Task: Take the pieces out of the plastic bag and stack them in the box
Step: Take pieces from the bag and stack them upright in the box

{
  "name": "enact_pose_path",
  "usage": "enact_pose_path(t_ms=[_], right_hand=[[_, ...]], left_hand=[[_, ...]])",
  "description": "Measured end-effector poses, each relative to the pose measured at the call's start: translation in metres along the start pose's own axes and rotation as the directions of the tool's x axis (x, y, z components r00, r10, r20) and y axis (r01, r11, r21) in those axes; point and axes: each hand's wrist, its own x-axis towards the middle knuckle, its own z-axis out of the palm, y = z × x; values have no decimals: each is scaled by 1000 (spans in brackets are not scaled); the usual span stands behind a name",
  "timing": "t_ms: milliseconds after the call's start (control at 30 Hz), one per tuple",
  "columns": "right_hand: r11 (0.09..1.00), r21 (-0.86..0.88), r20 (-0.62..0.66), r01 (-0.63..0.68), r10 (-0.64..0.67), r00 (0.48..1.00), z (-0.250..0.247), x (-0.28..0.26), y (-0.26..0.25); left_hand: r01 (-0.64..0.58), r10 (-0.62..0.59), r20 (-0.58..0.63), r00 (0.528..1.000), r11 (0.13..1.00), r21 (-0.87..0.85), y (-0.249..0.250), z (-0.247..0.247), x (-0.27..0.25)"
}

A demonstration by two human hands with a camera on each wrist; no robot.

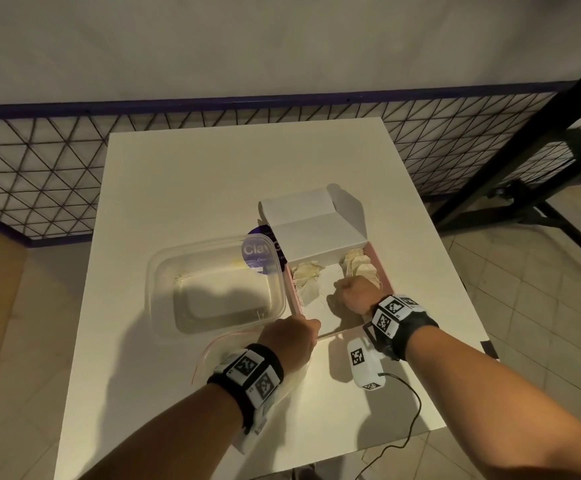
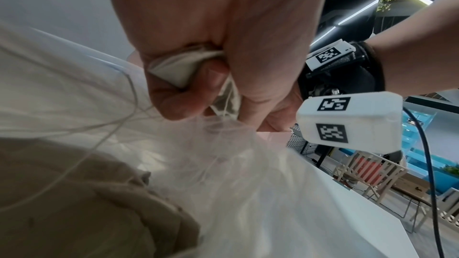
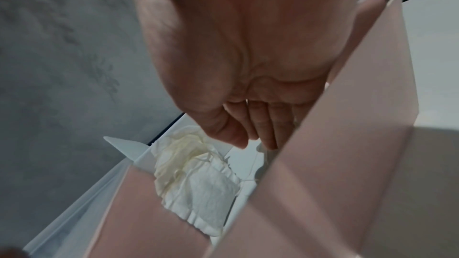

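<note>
An open pink box (image 1: pixel 338 332) with a raised white lid (image 1: pixel 313 230) stands right of centre. Inside lie two stacks of white, stringed pieces, a left stack (image 1: pixel 304 276) (image 3: pixel 196 176) and a right stack (image 1: pixel 361 265). My right hand (image 1: pixel 351 292) (image 3: pixel 250 139) reaches into the box, straight fingers touching a piece at the right stack. My left hand (image 1: pixel 292 336) (image 2: pixel 198 85) hovers at the box's front left corner, above the clear plastic bag (image 1: pixel 213 355) (image 2: pixel 236 174). It grips a crumpled white piece (image 2: pixel 176 66) in its fist.
An empty clear plastic tub (image 1: pixel 213 282) sits left of the box, with a purple round label (image 1: pixel 261 247) behind it. A white marker block (image 1: pixel 363 363) with a black cable lies near the front right. A wire fence runs behind the table.
</note>
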Motion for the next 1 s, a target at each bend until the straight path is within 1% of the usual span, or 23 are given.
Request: enact_pose_path(t_ms=[100, 167, 233, 267, 333, 400, 433, 467, 500, 533, 567, 600, 633, 667, 700, 733, 800, 867, 900, 933, 1000], right_hand=[[1000, 27, -9, 13, -12, 1000, -2, 1, 1], [996, 87, -17, 21, -20, 1000, -4, 0, 2], [986, 157, -18, 63, -61, 998, -7, -6, -2], [977, 193, -21, 95, -92, 996, -9, -11, -7], [947, 282, -25, 155, -155, 988, -16, -29, -18], [896, 389, -38, 214, -216, 976, -28, -52, -29], [855, 457, -73, 244, -238, 969, -34, -64, -32], [802, 535, -122, 267, -239, 963, -41, -76, -33], [735, 619, -170, 277, -219, 961, -47, -86, -32], [670, 686, -211, 284, -191, 959, -50, -95, -32], [631, 718, -236, 293, -176, 956, -49, -104, -32], [642, 704, -243, 302, -182, 953, -44, -113, -34], [679, 664, -230, 315, -215, 949, -37, -121, -36], [726, 595, -194, 345, -287, 938, -24, -131, -42], [761, 515, -142, 395, -379, 915, -9, -141, -49], [772, 434, -88, 465, -478, 874, 6, -151, -57], [737, 303, -30, 605, -627, 778, 32, -166, -73], [680, 247, -53, 690, -702, 710, 47, -174, -85], [661, 233, -71, 713, -720, 690, 50, -176, -89], [651, 213, -85, 728, -730, 678, 53, -177, -92], [658, 166, -78, 735, -734, 675, 55, -179, -95]], left_hand=[[3, -2, -13, 1000, 1000, 10, -3, 2, 0], [6, -8, -44, 999, 999, -47, -7, 3, 0], [-14, -9, -116, 993, 981, -195, -10, -3, -2], [-20, -31, -156, 987, 949, -314, -10, -9, -5], [18, -143, -187, 972, 838, -545, -13, -28, -16], [51, -228, -187, 955, 751, -658, -22, -51, -32], [30, -251, -200, 947, 689, -724, -30, -61, -42], [8, -288, -202, 936, 592, -806, -40, -68, -52], [0, -341, -176, 923, 459, -889, -48, -74, -62], [4, -389, -132, 912, 330, -944, -56, -77, -72], [12, -422, -82, 903, 216, -976, -63, -77, -80], [26, -439, -30, 898, 121, -992, -66, -76, -88], [33, -434, 14, 901, 38, -999, -66, -74, -89], [38, -428, 47, 903, -30, -999, -66, -71, -94], [36, -422, 72, 904, -92, -995, -64, -67, -98], [26, -412, 87, 907, -153, -988, -62, -65, -101], [-2, -369, 99, 924, -265, -964, -58, -58, -106], [0, -299, 112, 948, -349, -937, -52, -57, -112], [15, -256, 123, 959, -385, -923, -49, -57, -115], [36, -209, 134, 969, -415, -909, -47, -59, -119], [77, -130, 143, 981, -420, -904, -43, -61, -126]])
